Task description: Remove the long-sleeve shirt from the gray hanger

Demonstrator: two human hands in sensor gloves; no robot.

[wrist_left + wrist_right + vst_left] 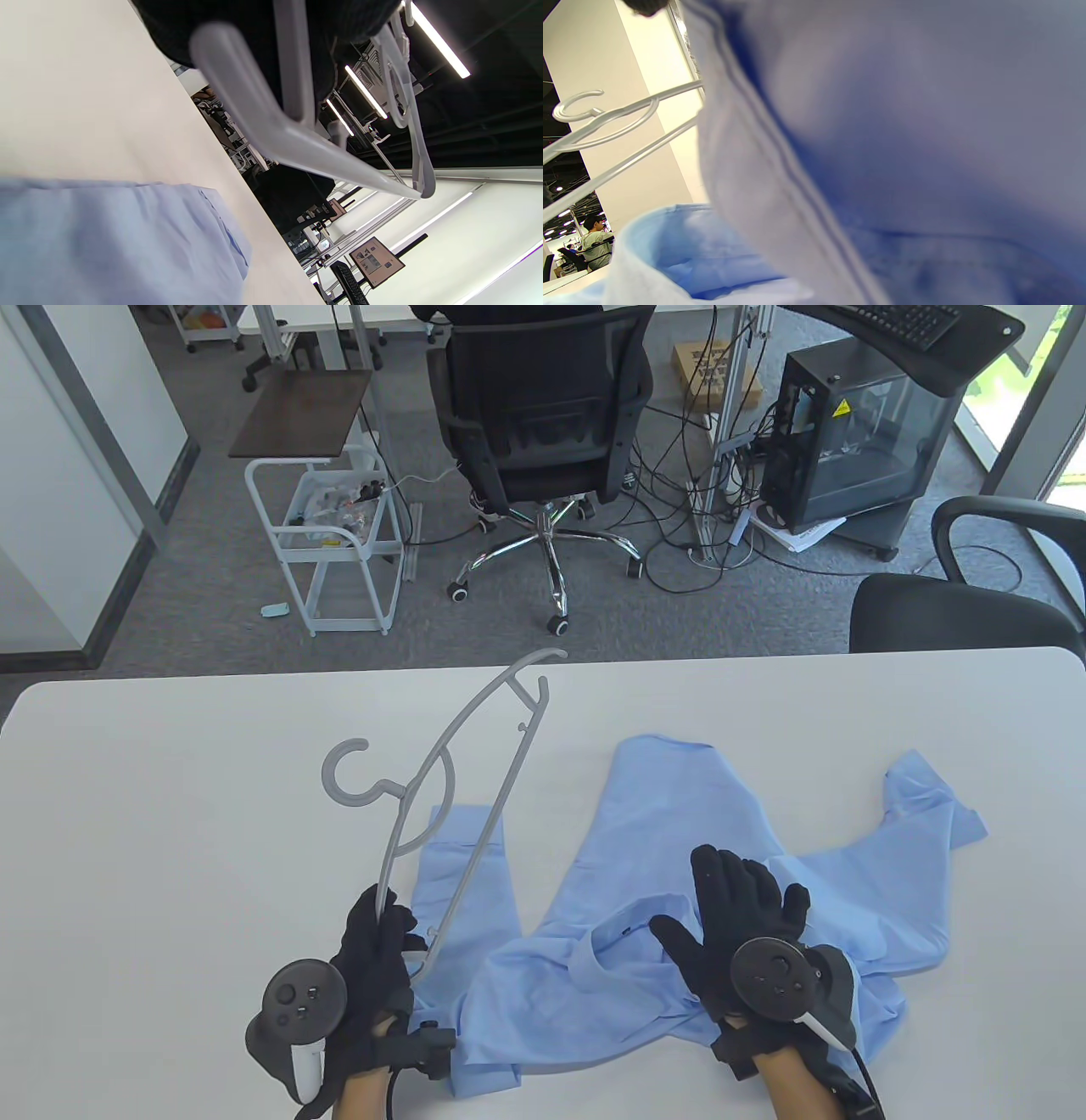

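A light blue long-sleeve shirt lies crumpled flat on the white table. The gray hanger is out of the shirt and held tilted above the table. My left hand grips the hanger's near end; the left wrist view shows the hanger close under the dark glove. My right hand rests flat, fingers spread, on the shirt near its collar. The right wrist view is filled with blue cloth, with the hanger at the left.
Beyond the table's far edge stand a black office chair, a white cart and a computer tower. Another black chair stands at the far right corner.
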